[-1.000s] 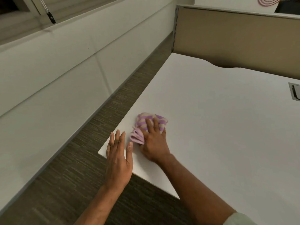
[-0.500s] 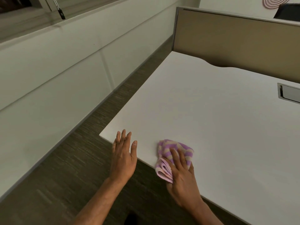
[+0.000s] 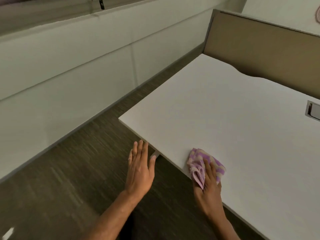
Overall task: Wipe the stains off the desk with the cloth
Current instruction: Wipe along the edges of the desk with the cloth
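Nearest the viewer, the right hand (image 3: 208,186) lies palm-down on a crumpled purple-and-cream striped cloth (image 3: 204,163); its grip is a flat press, fingers spread over the rear of the fabric and pinning it down rather than pinching it. The cloth sits on the white surface (image 3: 233,122) just inside the near edge, bunched ahead of and to the left of the fingers, so most of its bulk lies forward of the palm. The left hand (image 3: 141,168) hangs open and empty, fingers straight, over the dark carpeted floor (image 3: 60,179) just off the near edge of the surface; whether its fingertips touch that edge cannot be told. The right hand is thus the working hand and the only one on the cloth.

Beyond the cloth stretches a wide bare top; no stain is clearly visible from here. The likely next stroke runs away from the body or rightward along the edge, pushing the cloth's bulk ahead. Farther off, a cable grommet (image 3: 313,112) is set at the right margin, and a tan partition panel (image 3: 259,49) closes the far side.
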The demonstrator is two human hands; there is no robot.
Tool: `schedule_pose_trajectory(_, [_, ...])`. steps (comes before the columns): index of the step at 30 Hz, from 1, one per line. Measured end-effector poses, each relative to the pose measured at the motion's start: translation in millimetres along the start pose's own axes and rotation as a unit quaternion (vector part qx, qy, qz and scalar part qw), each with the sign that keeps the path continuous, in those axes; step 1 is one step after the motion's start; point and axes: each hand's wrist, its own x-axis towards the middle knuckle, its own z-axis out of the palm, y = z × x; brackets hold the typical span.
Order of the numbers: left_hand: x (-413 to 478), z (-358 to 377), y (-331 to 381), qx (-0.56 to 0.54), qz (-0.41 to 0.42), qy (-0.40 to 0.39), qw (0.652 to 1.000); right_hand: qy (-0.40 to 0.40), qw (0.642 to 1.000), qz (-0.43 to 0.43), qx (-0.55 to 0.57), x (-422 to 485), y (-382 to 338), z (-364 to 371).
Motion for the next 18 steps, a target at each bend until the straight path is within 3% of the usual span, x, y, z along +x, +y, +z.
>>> schedule_pose_trajectory(5, [-34.3,2.1,0.7,-0.002,-0.021,0.045,0.999,0.025,0.994,0.007,0.107,-15.3,-14.8,3.1])
schedule_pose_trajectory(13, [-53.8,1.0,-18.3,-0.021,-0.040,0.070,0.997,0.020,0.997,-0.054,-0.053,-22.5,-15.0,24.8])
schedule_pose_trajectory(18, [-60.9,4.2,-35.5,-0.031,-0.030,0.090,0.995,0.055,0.988,-0.103,-0.098,-21.9,-4.5,35.0])
